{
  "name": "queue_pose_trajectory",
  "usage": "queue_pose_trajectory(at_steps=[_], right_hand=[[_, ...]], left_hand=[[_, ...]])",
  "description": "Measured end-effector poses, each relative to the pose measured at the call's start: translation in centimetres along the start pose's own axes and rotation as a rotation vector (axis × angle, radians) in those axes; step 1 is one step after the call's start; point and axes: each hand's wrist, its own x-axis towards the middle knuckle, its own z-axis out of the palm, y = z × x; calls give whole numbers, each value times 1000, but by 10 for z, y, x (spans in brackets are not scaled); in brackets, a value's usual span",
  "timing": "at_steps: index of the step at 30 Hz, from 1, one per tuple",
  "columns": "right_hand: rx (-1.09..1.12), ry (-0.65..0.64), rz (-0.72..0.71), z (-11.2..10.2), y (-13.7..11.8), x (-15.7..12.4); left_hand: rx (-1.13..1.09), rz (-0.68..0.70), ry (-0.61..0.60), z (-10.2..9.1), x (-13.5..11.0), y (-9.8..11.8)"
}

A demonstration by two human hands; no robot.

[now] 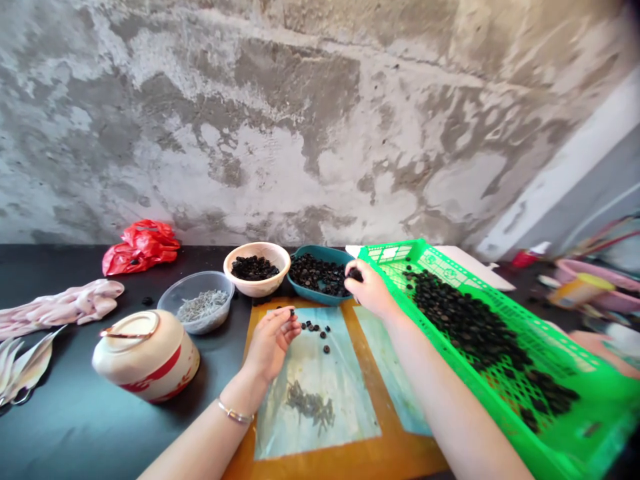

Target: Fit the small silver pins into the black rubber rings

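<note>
Right hand point(367, 290): grip clenched on dark dried pieces point(355, 274), just over the teal bowl point(320, 252). Left hand point(270, 343): grip pinched, apparently on one piece, above a pale blue plastic sheet point(345, 400). Pieces appear small, hard and light, probably best taken by fingertip pinch.

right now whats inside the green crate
The green plastic crate holds a spread of small black lumps, thickest in the middle. Green mesh shows around them; whatever lies beneath the heap is covered.
</note>
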Motion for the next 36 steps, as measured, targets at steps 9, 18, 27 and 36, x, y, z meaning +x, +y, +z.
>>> queue_pose_trajectory(at_steps=[9, 18, 27, 36], right_hand=[[-275, -223, -108, 56, 12, -90], [-426, -310, -172, 55, 10, -91], [-339, -352, -198, 41, 11, -94], [-283, -382, -202, 32, 8, -95]], left_hand=[[4, -14, -5, 2, -2, 0], [13, -4, 3, 2, -2, 1], [30, -9, -4, 1, -1, -2], [49, -23, -8, -2, 0, -4]])
